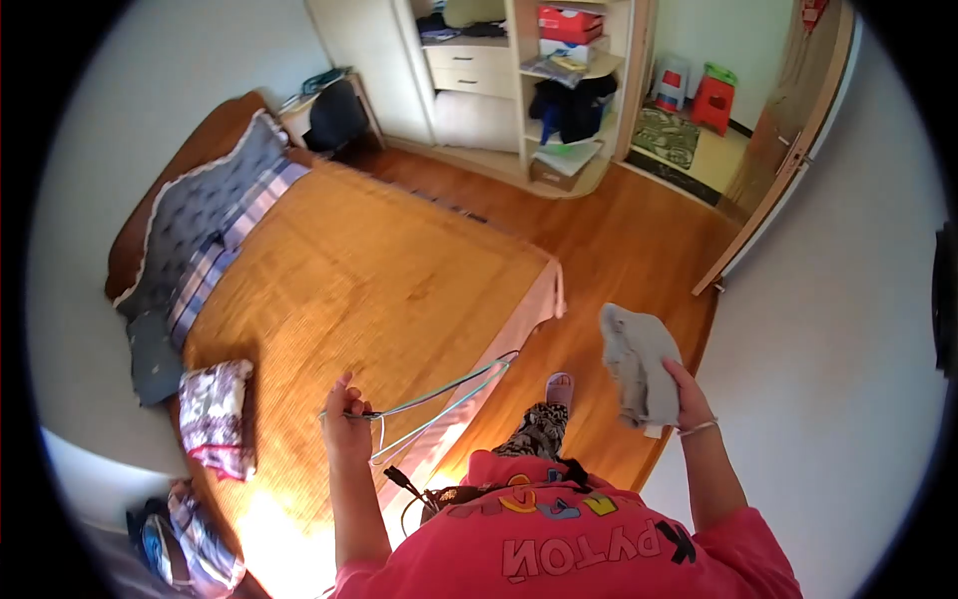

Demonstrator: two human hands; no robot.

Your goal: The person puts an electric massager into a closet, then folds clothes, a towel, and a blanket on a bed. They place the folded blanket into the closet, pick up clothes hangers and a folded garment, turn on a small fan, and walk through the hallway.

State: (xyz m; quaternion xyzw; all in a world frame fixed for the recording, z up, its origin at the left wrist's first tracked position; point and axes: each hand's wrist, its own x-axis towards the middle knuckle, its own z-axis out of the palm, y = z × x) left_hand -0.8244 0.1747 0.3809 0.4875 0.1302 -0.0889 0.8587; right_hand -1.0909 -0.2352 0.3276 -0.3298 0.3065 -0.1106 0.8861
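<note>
Thin wire clothes hangers, pale green and dark, stick out to the right from my left hand, whose fingers are closed around them. This hand is over the near side of the bed. My right hand grips a folded grey garment by its right edge, above the wooden floor. A small white tag shows at the garment's lower edge.
The bed has an orange-brown mat, pillows and a folded patterned blanket. Open shelves stand at the back. An open door is at right, with stools beyond. A dark chair stands beyond the bed.
</note>
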